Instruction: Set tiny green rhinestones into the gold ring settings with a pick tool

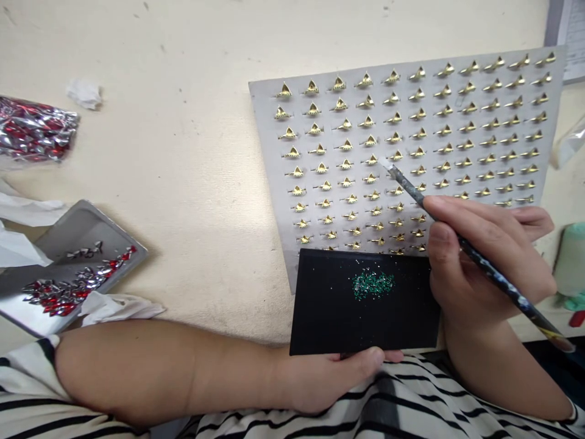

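Note:
Pinched in my right hand (484,262) is a thin, paint-stained stick with a pale tip (475,256), like a wax picking pencil or brush. Its tip points at one of the small gold triangular pieces (369,141), which stand in rows on a grey board (269,110). My left hand (347,372) grips the near edge of a black rectangular tray (324,317), fingers mostly hidden under it. Tiny green and clear stones (372,283) lie in a small heap on the tray. The tray overlaps the board's near edge.
At left, a metal tray (82,219) holds red and silver pointed pieces (86,280). Behind it lie a clear bag of similar pieces (36,131) and a crumpled tissue (85,94). A greenish container (571,262) stands at the right edge, paper (573,42) at the far right corner.

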The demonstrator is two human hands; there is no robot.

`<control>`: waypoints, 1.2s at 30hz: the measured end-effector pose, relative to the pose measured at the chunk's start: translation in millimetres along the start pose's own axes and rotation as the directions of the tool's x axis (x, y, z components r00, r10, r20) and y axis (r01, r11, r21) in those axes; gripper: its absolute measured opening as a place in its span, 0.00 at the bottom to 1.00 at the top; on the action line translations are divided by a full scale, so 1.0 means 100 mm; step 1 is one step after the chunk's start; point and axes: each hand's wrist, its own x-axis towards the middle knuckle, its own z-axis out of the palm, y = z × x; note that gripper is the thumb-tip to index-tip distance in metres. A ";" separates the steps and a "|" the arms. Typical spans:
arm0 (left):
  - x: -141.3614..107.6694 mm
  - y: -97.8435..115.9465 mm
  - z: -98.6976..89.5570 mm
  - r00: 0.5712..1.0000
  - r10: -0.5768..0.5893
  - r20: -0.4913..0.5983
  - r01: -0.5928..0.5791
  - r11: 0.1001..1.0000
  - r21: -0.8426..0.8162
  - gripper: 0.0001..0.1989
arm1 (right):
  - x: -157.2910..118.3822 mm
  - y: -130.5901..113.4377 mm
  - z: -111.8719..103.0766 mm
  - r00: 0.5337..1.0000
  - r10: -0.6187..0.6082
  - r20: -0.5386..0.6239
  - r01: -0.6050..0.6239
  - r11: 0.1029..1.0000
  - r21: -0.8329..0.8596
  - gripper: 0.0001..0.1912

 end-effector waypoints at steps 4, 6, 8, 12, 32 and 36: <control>0.01 -0.02 0.00 0.999 -0.021 0.024 0.022 0.998 -0.051 0.35 | 0.00 -0.01 0.00 1.000 0.010 -0.008 -0.010 1.000 -0.014 0.22; 0.01 -0.02 0.00 0.999 -0.030 0.039 0.032 0.998 -0.053 0.35 | 0.00 -0.01 -0.01 1.000 0.011 0.007 -0.011 1.000 -0.013 0.22; 0.00 -0.02 0.00 0.999 -0.035 0.042 0.037 0.998 -0.046 0.35 | 0.00 -0.01 -0.03 1.000 0.009 0.011 -0.008 1.000 -0.015 0.22; 0.00 0.00 0.00 1.000 -0.014 0.011 0.015 1.000 -0.020 0.34 | 0.00 0.01 -0.04 0.999 -0.007 0.046 0.007 1.000 -0.011 0.23; 0.00 -0.02 0.01 0.999 -0.029 0.024 0.030 0.998 -0.051 0.34 | -0.05 -0.07 -0.06 0.997 0.060 0.053 -0.055 0.994 -0.093 0.24; 0.00 -0.02 0.01 1.000 -0.016 0.018 0.016 0.999 -0.031 0.34 | -0.04 -0.05 -0.07 0.995 0.083 0.051 -0.079 0.994 -0.074 0.23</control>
